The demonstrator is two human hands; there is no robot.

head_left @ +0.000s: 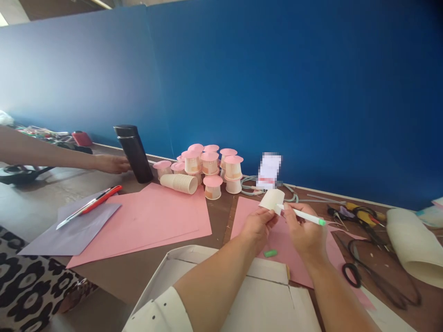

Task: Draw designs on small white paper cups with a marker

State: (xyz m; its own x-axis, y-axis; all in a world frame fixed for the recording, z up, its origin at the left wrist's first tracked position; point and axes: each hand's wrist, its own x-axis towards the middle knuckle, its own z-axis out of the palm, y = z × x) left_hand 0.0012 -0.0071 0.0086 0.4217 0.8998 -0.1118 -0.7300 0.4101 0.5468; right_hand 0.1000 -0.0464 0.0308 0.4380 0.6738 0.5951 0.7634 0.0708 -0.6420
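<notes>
From the head view, we find the paper cup [272, 198] in the left grip [260, 225], raised over a pink sheet [244, 213] on the worktop [197, 246]. The left fingers are closed lightly on the cup's lower part, thumb toward us; the far side of that hold is hidden, so we cannot tell how the other fingers wrap. The right grip [307, 235] is closed around a white marker [304, 214], its green end pointing outward and its tip at the cup's wall; whether it touches, we cannot be sure. A green cap [270, 253] lies on the pink sheet just below.

We judge the cup very light and thin-walled, springy but easily dented, with a dry surface unlikely to slip. We would hold it by the firmer rim or base, with fingers spread and little squeeze, backing the wall where the tip presses. The marker looks slim, stiff and light; we would pinch its barrel close to the tip.

Beyond, a nested stack of cups [179, 183] lies on its side beside pink-topped cups [212, 188].
</notes>
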